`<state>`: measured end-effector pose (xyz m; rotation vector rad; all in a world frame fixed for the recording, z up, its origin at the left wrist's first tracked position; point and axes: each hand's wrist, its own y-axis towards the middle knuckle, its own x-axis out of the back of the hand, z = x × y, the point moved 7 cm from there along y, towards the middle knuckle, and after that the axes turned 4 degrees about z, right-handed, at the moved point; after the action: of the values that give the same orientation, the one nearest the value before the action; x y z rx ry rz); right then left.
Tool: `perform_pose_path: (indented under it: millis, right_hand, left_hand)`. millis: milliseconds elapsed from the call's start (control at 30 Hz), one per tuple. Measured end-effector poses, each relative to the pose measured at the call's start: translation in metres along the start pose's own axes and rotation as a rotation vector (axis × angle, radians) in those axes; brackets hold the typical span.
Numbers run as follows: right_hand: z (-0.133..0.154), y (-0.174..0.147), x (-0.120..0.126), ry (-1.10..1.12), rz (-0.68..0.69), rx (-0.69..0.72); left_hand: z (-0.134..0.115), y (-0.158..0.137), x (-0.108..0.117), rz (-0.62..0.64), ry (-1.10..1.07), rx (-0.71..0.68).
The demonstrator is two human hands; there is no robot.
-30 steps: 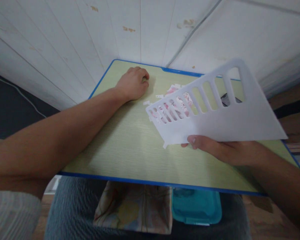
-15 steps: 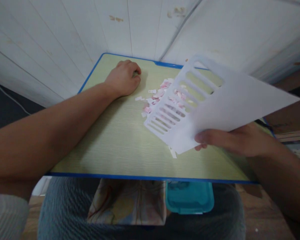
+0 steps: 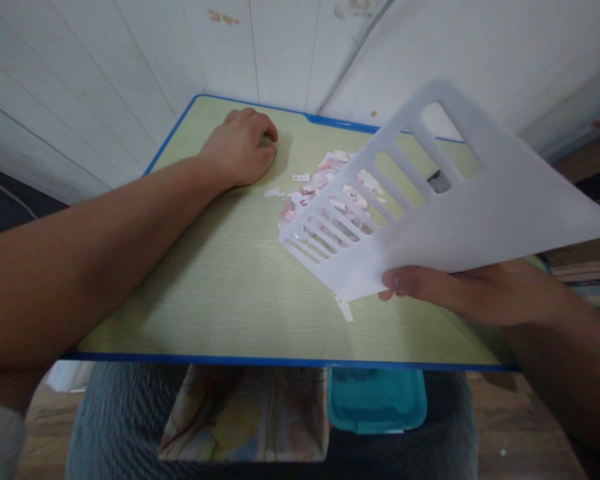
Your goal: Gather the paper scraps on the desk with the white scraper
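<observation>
My right hand [image 3: 440,287] grips the lower edge of a white slotted plastic panel [image 3: 430,220], thumb on top and fingers underneath. The panel is held tilted above the table, its row of slots towards the left. Below and behind it lies a pile of pink and white paper scraps [image 3: 325,175], partly seen through the slots. A loose white strip [image 3: 347,310] sits by the panel's near corner. Left of the pile, my left hand [image 3: 243,147] rests on the table with its fingers curled in; whatever they may hold is hidden.
The pale green table [image 3: 205,280] has a blue rim and stands against a white plank wall [image 3: 155,60] with a grey cable [image 3: 355,57]. A small black and silver object [image 3: 439,181] shows through one slot. Below the front edge are a patterned fabric item [image 3: 250,413] and a teal container [image 3: 377,400].
The slotted panel has tilted, its far end now higher and further right, showing the black and silver object through a slot. My left hand stays at the same spot on the table.
</observation>
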<state>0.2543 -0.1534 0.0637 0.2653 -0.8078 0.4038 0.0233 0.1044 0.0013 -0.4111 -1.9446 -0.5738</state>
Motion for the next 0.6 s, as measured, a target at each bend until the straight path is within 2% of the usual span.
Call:
perform_pose_path:
  millis: [133, 333, 600]
  right_hand:
    - [-0.005, 0.003, -0.002, 0.105, 0.073, -0.028]
    - [-0.021, 0.007, 0.002, 0.238, 0.027, -0.14]
    - [-0.01, 0.011, -0.005, 0.198, 0.124, -0.074]
  left_hand:
    - [-0.002, 0.0, 0.001, -0.009, 0.011, -0.004]
    - [0.001, 0.0, 0.002, -0.017, 0.0, -0.024]
    - [0.0, 0.0, 0.003, -0.017, 0.005, -0.044]
